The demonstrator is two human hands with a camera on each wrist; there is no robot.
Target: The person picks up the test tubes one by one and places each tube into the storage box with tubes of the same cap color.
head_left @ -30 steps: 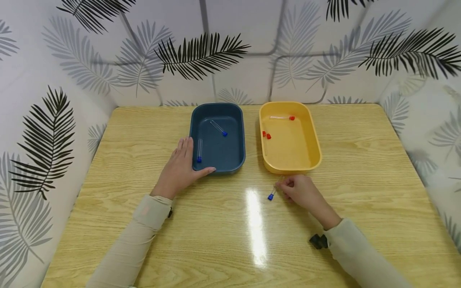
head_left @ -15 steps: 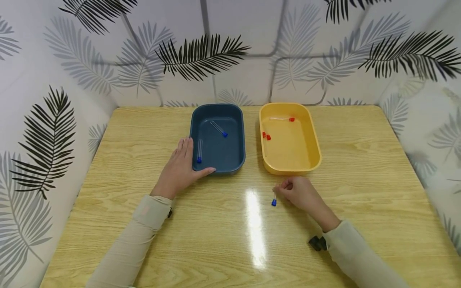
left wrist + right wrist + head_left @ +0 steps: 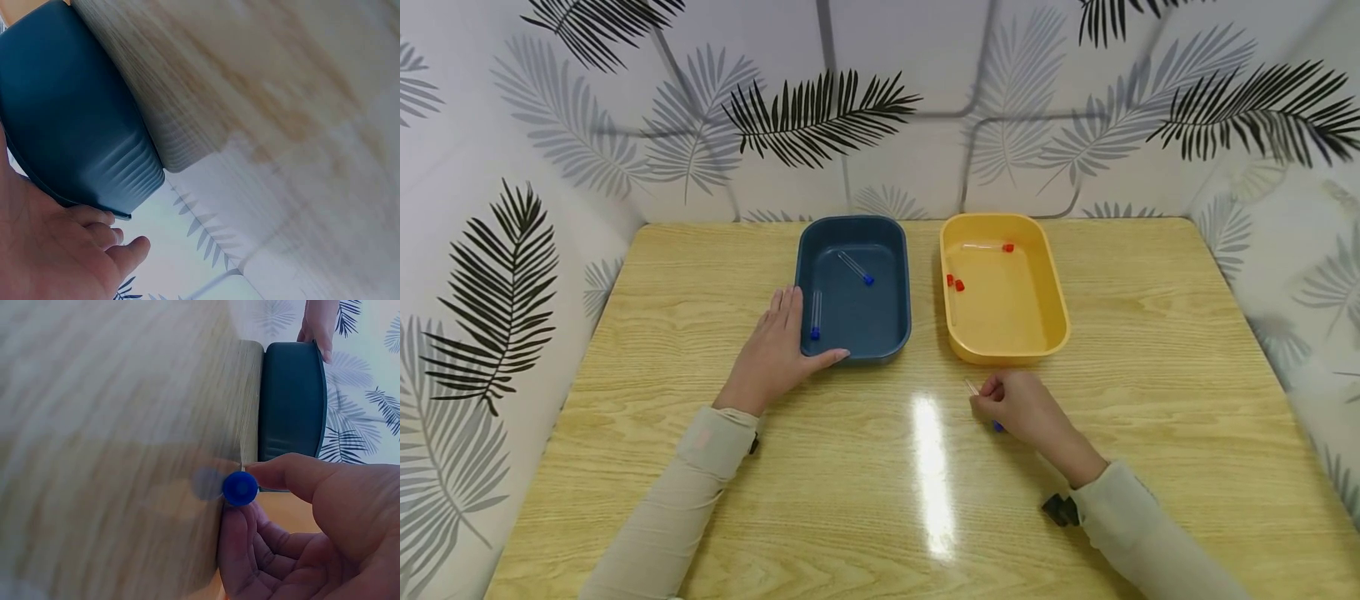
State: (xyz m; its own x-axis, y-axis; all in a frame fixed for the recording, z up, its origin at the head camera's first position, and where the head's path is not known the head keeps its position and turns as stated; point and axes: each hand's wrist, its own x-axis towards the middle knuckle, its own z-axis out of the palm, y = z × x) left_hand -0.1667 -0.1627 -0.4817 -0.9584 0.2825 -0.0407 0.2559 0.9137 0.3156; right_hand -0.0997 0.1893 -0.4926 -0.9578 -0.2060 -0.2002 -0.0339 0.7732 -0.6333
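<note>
My left hand [image 3: 767, 354] rests on the left front corner of a dark blue tray [image 3: 876, 321], thumb along its front edge and fingers against its left side. Two clear test tubes with blue caps lie inside, one tilted [image 3: 855, 267] and one along the left wall [image 3: 816, 315]. Just in front of the yellow tray, my right hand [image 3: 1026, 410] pinches another test tube [image 3: 972, 387] between thumb and fingers, low over the table. Its blue cap [image 3: 240, 488] faces the right wrist camera. The hand hides the tube's middle in the head view.
Right of the blue tray stands a yellow tray [image 3: 1018, 312] holding several red-capped test tubes, one near its back wall [image 3: 988, 247]. Both trays sit on a wood-grain table [image 3: 850, 483]. Behind it hangs a leaf-patterned cloth [image 3: 910, 50].
The test tube in my right hand has swung round: its blue cap moved from the hand's left to below the fingers, and its clear end now points up-left. My left hand stays put.
</note>
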